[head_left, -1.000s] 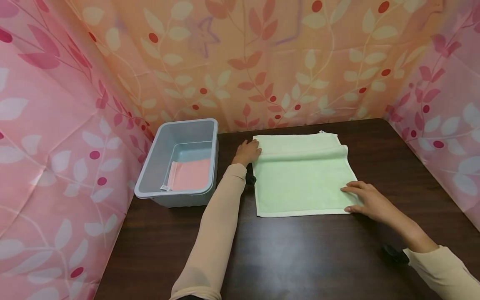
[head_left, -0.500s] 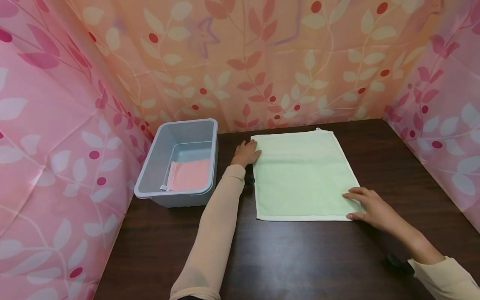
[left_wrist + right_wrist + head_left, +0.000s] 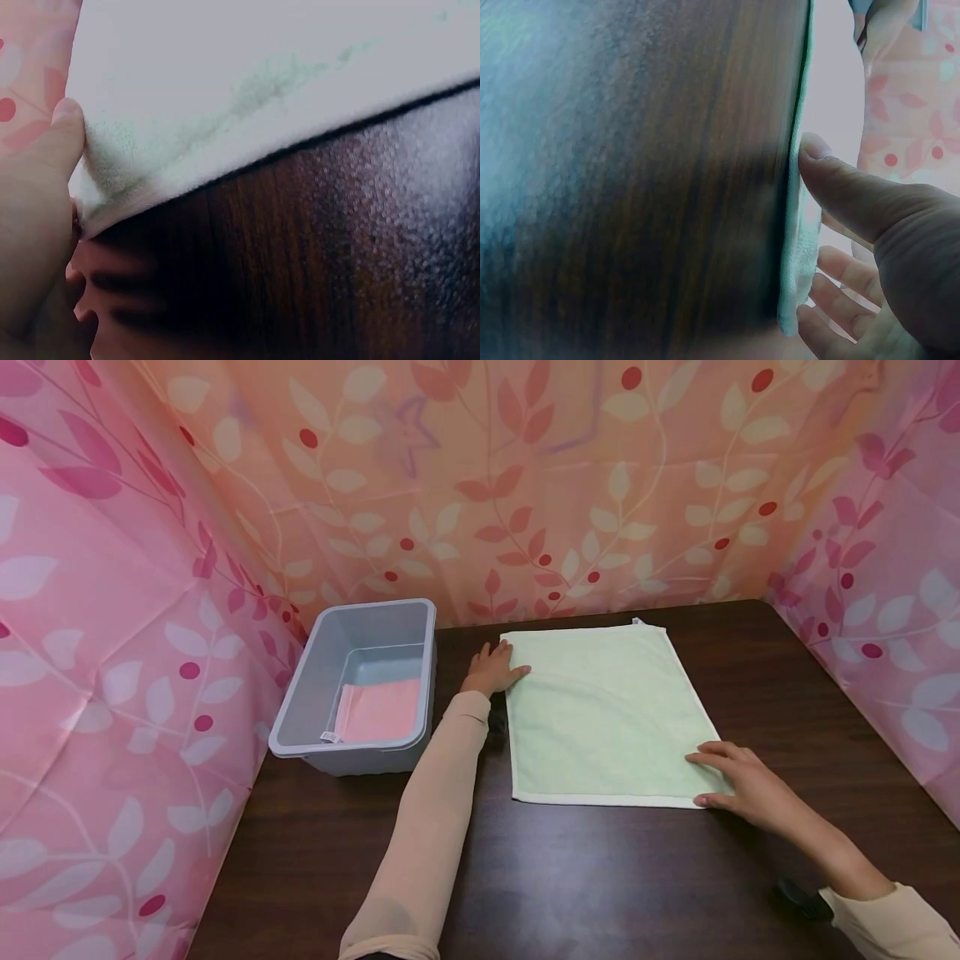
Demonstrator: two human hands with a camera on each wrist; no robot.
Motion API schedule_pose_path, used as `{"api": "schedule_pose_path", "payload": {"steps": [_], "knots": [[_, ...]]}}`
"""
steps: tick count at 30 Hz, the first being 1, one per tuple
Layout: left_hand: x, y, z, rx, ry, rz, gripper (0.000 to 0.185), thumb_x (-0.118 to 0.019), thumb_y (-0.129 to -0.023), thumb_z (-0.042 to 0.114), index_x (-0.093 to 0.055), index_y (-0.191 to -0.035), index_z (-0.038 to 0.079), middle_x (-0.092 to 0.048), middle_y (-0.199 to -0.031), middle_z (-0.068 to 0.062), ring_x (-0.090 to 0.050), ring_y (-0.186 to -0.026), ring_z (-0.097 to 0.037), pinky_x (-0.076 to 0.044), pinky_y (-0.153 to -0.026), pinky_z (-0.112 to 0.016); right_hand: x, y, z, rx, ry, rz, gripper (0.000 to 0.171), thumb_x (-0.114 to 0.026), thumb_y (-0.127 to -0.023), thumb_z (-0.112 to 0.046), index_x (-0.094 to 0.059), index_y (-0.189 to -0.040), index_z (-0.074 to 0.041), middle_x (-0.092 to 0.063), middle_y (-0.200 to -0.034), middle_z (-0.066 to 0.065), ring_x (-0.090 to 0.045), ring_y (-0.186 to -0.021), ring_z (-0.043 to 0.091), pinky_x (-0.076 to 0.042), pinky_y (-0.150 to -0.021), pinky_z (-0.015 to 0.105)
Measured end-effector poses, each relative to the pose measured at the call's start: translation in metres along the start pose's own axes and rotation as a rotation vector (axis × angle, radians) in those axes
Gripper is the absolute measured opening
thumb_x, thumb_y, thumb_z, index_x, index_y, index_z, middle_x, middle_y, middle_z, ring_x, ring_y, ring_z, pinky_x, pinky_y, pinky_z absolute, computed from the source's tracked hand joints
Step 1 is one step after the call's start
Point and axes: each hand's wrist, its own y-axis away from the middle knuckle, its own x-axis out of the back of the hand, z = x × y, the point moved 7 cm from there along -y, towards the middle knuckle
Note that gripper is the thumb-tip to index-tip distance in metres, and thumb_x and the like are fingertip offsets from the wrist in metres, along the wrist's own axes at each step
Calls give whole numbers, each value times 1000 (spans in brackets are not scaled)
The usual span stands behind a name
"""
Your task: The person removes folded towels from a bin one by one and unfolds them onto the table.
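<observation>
A pale green towel [image 3: 607, 718] with a white hem lies spread flat on the dark wooden table. My left hand [image 3: 491, 668] rests at its far left edge, thumb over the cloth and fingers along the rim. In the left wrist view the thumb [image 3: 67, 127] lies on the towel's surface by the edge. At the near right corner, my right hand [image 3: 746, 781] touches the cloth with fingers spread. The right wrist view has the thumb tip [image 3: 815, 146] on the hem [image 3: 799, 217], the other fingers relaxed beside the corner.
A grey plastic bin [image 3: 300, 685] stands left of the towel, close to my left forearm. Inside it lies a folded pink towel [image 3: 378, 710] with a white tag. Floral curtains [image 3: 510, 485] enclose the table [image 3: 585, 877] at the back and sides.
The towel's far part, which had a raised fold one second ago, now lies flat. Its near edge has shifted slightly toward me with my right hand. My left hand stays at the left edge.
</observation>
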Motion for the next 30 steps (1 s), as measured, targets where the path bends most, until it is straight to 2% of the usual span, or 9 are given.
{"api": "schedule_pose_path", "payload": {"steps": [4, 7, 10, 13, 17, 22, 26, 30], "knots": [[0, 1, 3, -5, -28, 2, 79, -44, -99, 59, -19, -160, 15, -13, -169, -3, -4, -157, -30, -10, -128, -49, 0, -3, -1, 0, 11, -21, 62, -87, -70, -33, -67, -123, -9, -58, -126, 20, -52, -109, 37, -49, -85, 57], [0, -1, 13, -35, -71, 16, 79, -42, -99, 59, -17, -160, 15, -11, -169, -2, -4, -157, -30, -11, -128, -47, 3, -10, -1, -14, 13, -71, 60, -86, -72, -37, -68, -122, -9, -61, -122, 19, -54, -109, 37, -49, -87, 57], [4, 1, 34, -94, -110, 29, 79, -44, -100, 56, -15, -160, 14, -10, -169, -2, -4, -157, -29, -12, -128, -46, 10, -23, 1, -43, -18, -119, 58, -84, -75, -39, -69, -121, -7, -66, -117, 18, -60, -106, 36, -51, -87, 55], [9, 10, 62, -175, -146, 22, 77, -47, -101, 52, -18, -160, 12, -12, -169, -3, -9, -157, -29, -15, -128, -45, 20, -41, 7, -100, -73, -139, 57, -81, -79, -41, -69, -123, -7, -70, -114, 16, -63, -102, 33, -54, -82, 46], [7, 34, 99, -292, -172, -73, 73, -50, -101, 47, -21, -159, 13, -17, -168, -2, -15, -156, -25, -18, -127, -39, 32, -72, 18, -139, -140, -137, 54, -75, -86, -40, -65, -128, -7, -70, -118, 18, -65, -102, 32, -53, -78, 37], [-12, 72, 125, -414, -219, -223, 74, -54, -100, 44, -22, -159, 13, -19, -168, -3, -19, -156, -21, -18, -127, -33, 38, -121, 35, -155, -207, -156, 60, -67, -92, -42, -56, -139, -6, -59, -135, 25, -60, -117, 42, -54, -91, 54], [-33, 106, 128, -442, -318, -274, 79, -55, -99, 47, -16, -160, 15, -12, -169, -2, -14, -157, -23, -22, -126, -34, 33, -156, 52, -178, -239, -172, 67, -63, -95, -46, -46, -146, -6, -47, -147, 27, -47, -130, 48, -44, -101, 65], [-55, 130, 115, -401, -415, -278, 88, -59, -94, 54, -12, -161, 21, -4, -170, 1, -9, -158, -23, -27, -124, -41, 20, -181, 66, -196, -220, -218, 72, -63, -94, -47, -40, -150, -8, -34, -155, 28, -30, -141, 51, -29, -109, 72]]}}
